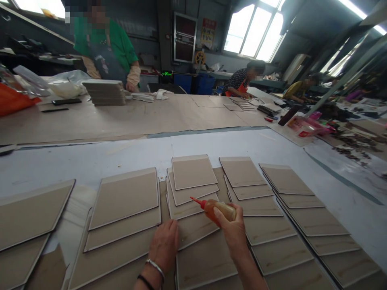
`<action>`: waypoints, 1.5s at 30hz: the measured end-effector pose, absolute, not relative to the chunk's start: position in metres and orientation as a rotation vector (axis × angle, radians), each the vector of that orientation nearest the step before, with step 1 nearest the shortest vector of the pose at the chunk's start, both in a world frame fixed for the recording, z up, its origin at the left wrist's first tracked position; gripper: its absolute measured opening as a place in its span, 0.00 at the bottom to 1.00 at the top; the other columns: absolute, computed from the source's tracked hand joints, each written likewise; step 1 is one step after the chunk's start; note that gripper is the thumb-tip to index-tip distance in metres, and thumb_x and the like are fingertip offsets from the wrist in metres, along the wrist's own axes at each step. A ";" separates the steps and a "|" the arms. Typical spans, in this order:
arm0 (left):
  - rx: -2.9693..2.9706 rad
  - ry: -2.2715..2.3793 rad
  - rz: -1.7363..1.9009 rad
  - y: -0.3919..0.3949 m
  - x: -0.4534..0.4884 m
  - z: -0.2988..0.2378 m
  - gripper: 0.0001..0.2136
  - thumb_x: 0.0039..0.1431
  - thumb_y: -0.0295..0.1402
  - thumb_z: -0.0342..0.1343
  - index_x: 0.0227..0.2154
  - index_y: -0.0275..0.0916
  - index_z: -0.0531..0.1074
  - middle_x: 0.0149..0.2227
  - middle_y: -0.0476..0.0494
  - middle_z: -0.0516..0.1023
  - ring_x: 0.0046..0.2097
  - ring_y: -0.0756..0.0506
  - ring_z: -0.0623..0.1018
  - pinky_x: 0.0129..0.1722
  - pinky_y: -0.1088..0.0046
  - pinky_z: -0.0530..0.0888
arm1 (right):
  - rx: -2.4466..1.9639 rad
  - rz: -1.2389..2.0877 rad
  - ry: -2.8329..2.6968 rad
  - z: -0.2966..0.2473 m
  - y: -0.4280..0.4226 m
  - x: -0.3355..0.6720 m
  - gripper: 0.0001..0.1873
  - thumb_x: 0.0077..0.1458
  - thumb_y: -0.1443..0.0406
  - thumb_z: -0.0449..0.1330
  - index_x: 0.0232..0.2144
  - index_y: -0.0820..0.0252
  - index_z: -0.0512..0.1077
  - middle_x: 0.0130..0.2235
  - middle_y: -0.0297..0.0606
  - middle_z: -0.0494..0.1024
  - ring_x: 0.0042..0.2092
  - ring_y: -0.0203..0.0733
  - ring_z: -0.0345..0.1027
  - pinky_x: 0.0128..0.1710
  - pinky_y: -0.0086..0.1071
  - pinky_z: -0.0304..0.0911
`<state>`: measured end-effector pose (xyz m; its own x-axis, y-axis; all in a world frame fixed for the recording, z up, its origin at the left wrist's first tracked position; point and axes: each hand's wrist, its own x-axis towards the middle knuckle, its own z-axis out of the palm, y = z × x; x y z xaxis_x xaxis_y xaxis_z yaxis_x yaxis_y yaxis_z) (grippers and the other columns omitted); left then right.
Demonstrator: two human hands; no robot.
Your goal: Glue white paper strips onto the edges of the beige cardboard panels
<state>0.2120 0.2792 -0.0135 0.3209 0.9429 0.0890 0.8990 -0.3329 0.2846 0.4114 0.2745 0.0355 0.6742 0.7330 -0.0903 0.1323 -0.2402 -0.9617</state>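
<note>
My right hand (231, 229) is closed around a small glue bottle (219, 209) with amber liquid and a red nozzle pointing left and up, its tip over a tan board. My left hand (165, 241) lies flat, fingers together, pressing on overlapping tan boards (193, 229) beside the bottle. Several rows of tan rectangular boards with pale edges (127, 197) are fanned out in overlapping columns across the white table top (90, 161) in front of me.
A person in a green shirt and apron (105, 48) stands at the far left beside a stack of boards (104, 92). Other people (244, 80) work at the far right of the long table. A pink box (305, 125) and scraps lie right.
</note>
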 end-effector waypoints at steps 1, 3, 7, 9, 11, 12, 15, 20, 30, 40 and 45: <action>2.373 1.701 0.355 0.287 0.213 -0.008 0.11 0.57 0.24 0.44 0.37 0.37 0.71 0.38 0.42 0.76 0.39 0.45 0.75 0.41 0.67 0.73 | -1.724 0.734 -0.647 0.039 0.278 0.408 0.31 0.34 0.54 0.67 0.41 0.57 0.62 0.34 0.33 0.72 0.34 0.41 0.69 0.33 0.33 0.66; 2.363 1.702 0.361 0.309 0.215 -0.001 0.10 0.58 0.25 0.44 0.37 0.37 0.70 0.38 0.42 0.75 0.40 0.46 0.75 0.42 0.68 0.72 | -1.654 0.889 -0.517 0.044 0.282 0.405 0.34 0.34 0.54 0.67 0.43 0.56 0.60 0.34 0.33 0.73 0.33 0.42 0.69 0.29 0.32 0.67; 2.396 1.710 0.369 0.362 0.226 -0.003 0.11 0.57 0.27 0.46 0.42 0.37 0.68 0.46 0.40 0.73 0.48 0.45 0.72 0.48 0.66 0.69 | -1.447 1.088 -0.271 0.052 0.281 0.410 0.36 0.30 0.56 0.70 0.41 0.54 0.59 0.33 0.33 0.75 0.30 0.43 0.71 0.24 0.33 0.66; 2.411 1.712 0.359 0.387 0.235 -0.007 0.13 0.56 0.28 0.49 0.45 0.37 0.67 0.51 0.38 0.69 0.52 0.42 0.69 0.51 0.63 0.66 | -1.371 1.137 -0.216 0.053 0.277 0.416 0.34 0.30 0.57 0.71 0.40 0.54 0.60 0.33 0.34 0.76 0.30 0.43 0.71 0.25 0.34 0.67; 2.417 1.710 0.323 0.407 0.244 -0.012 0.16 0.54 0.30 0.53 0.47 0.38 0.66 0.53 0.37 0.67 0.55 0.40 0.66 0.52 0.62 0.65 | -1.335 1.154 -0.198 0.053 0.272 0.422 0.32 0.32 0.57 0.70 0.39 0.53 0.61 0.34 0.33 0.76 0.31 0.43 0.72 0.26 0.35 0.68; 2.415 1.709 0.299 0.414 0.247 -0.014 0.17 0.53 0.31 0.54 0.47 0.38 0.66 0.53 0.36 0.66 0.55 0.40 0.66 0.52 0.61 0.65 | -1.329 1.150 -0.200 0.053 0.270 0.425 0.30 0.33 0.57 0.70 0.39 0.52 0.61 0.35 0.33 0.76 0.31 0.44 0.72 0.27 0.36 0.68; 2.405 1.723 0.234 0.426 0.250 -0.020 0.17 0.54 0.34 0.54 0.47 0.40 0.67 0.52 0.36 0.67 0.54 0.39 0.67 0.51 0.61 0.65 | -1.345 1.116 -0.216 0.052 0.265 0.432 0.29 0.36 0.57 0.68 0.40 0.50 0.61 0.37 0.34 0.76 0.34 0.46 0.72 0.28 0.37 0.69; 2.383 1.802 0.220 0.430 0.251 -0.024 0.15 0.57 0.35 0.49 0.47 0.38 0.65 0.51 0.35 0.67 0.53 0.39 0.67 0.50 0.59 0.65 | -1.353 1.113 -0.191 0.050 0.268 0.440 0.34 0.31 0.59 0.71 0.41 0.53 0.61 0.38 0.37 0.76 0.35 0.48 0.72 0.28 0.37 0.69; 2.233 1.901 0.371 0.401 0.227 -0.026 0.15 0.59 0.26 0.40 0.47 0.34 0.65 0.49 0.36 0.70 0.49 0.43 0.72 0.48 0.64 0.69 | -1.657 0.917 -0.494 0.027 0.286 0.431 0.34 0.34 0.55 0.68 0.43 0.55 0.60 0.33 0.33 0.74 0.34 0.43 0.70 0.33 0.34 0.67; 2.354 1.619 0.307 0.331 0.204 -0.038 0.23 0.51 0.18 0.40 0.49 0.37 0.65 0.53 0.42 0.69 0.55 0.44 0.66 0.54 0.64 0.65 | -1.829 0.671 -0.981 0.024 0.308 0.396 0.27 0.37 0.54 0.64 0.40 0.56 0.62 0.42 0.38 0.68 0.42 0.45 0.65 0.44 0.38 0.62; 2.310 1.666 0.205 0.331 0.207 -0.034 0.24 0.51 0.18 0.41 0.51 0.39 0.64 0.54 0.44 0.68 0.56 0.43 0.65 0.55 0.61 0.64 | -1.850 0.618 -1.103 0.016 0.310 0.390 0.24 0.40 0.56 0.62 0.40 0.56 0.62 0.42 0.38 0.66 0.42 0.44 0.64 0.45 0.40 0.60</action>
